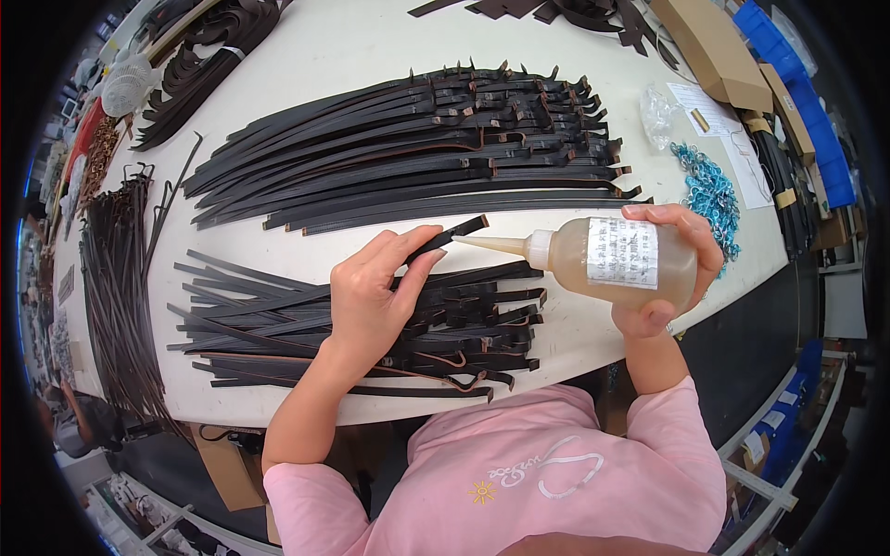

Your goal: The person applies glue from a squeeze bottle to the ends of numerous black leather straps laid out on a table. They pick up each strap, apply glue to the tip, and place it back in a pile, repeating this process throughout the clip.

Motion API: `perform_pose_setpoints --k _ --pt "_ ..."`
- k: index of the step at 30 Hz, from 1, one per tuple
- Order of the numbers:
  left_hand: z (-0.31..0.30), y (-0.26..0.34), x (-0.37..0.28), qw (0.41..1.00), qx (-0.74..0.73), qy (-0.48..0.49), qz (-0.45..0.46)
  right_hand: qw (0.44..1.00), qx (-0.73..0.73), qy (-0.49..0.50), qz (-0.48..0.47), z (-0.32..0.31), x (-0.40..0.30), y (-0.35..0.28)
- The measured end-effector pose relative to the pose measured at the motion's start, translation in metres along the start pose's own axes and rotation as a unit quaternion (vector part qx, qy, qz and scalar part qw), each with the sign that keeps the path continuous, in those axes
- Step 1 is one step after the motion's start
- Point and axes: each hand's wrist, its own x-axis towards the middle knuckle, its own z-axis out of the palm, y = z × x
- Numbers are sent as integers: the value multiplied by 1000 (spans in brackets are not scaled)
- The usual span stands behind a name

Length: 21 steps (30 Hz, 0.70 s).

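My left hand [379, 285] pinches a black leather strap [467, 228] near its end, above the work table. In my right hand [685, 257] is a translucent plastic squeeze bottle [573, 260] with a label bearing writing. The bottle lies sideways and its tapered nozzle [490, 243] points left, its tip at the strap's surface; whether it touches cannot be told. Below the hands lies a pile of black straps [278, 333], some crossing. Beyond them a larger bundle of black straps [348, 146] is spread out, many with folded ends at the right.
Dark thin straps [122, 299] hang over the table's left side. Turquoise metal hardware [709, 194], a clear plastic bag [657, 118] and a cardboard box [723, 55] are at the right. A white fan [128, 83] stands upper left. A person [80, 417] is at the lower left.
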Motion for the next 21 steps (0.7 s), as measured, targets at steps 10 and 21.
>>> perform_pose_setpoints --k 10,21 --pt "0 0 -1 1000 11 -2 1 999 21 -11 -33 3 -4 2" --pt "-1 0 -1 1000 13 -4 4 999 17 -24 -41 2 -3 4"
